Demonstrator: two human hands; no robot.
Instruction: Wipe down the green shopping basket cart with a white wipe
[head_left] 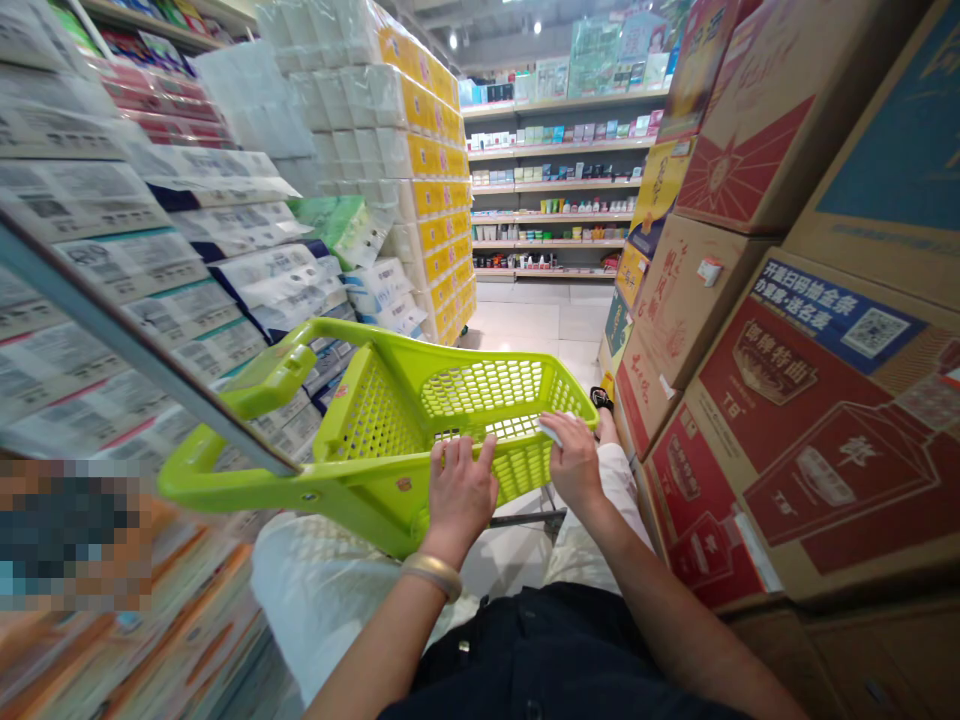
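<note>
basket: lime-green plastic shopping basket (375, 420), between both hands | left grip (461, 490): fingers curled over its near rim | right grip (574, 460): closed at rim, pinching small white item (551, 432) | risk: liquor cartons (810, 430) right of basket; brushing them could knock item loose

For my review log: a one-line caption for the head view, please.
The left hand and right hand hold a lime-green plastic shopping trolley in a store aisle beside cardboard cartons.
</note>
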